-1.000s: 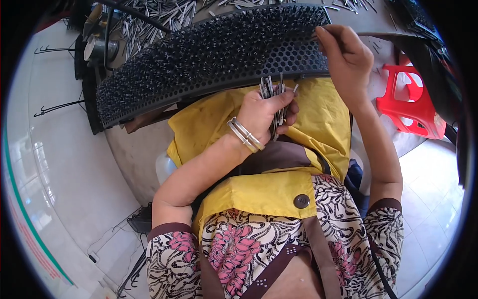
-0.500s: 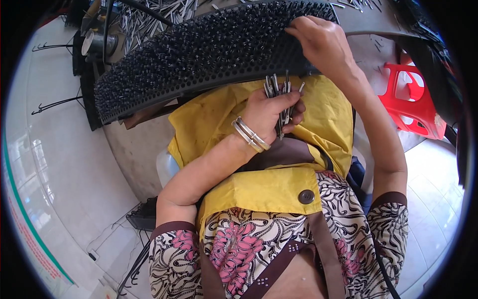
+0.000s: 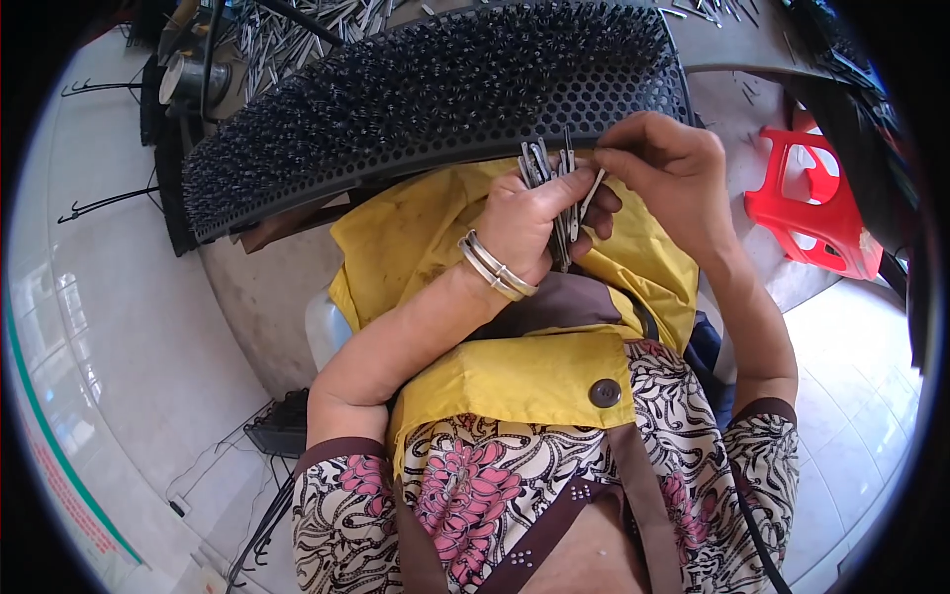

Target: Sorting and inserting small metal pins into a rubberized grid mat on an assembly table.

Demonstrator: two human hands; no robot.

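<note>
A bundle of thin silvery metal strips [image 3: 564, 213] stands out of my left hand [image 3: 529, 223], which is closed round it with the thumb across the front. Beside it, my right hand [image 3: 678, 178] pinches the upper end of one strip [image 3: 593, 193] at the right side of the bundle; its lower end lies by my left fingers. Just beyond both hands is a long, curved black board [image 3: 638, 99] full of round holes. Small dark upright pieces [image 3: 396, 89] fill most of it densely, while holes show bare along its near edge and right end.
Loose metal strips [image 3: 267, 45] are heaped behind the board, near a wire spool [image 3: 193, 79] at the left. A red plastic stool [image 3: 821, 208] stands to the right. My yellow apron [image 3: 396, 223] covers my lap under the board's near edge.
My right hand has come back from the board's right end toward me and now pinches a strip at the bundle. My left hand stays nearly still, holding the bundle.
</note>
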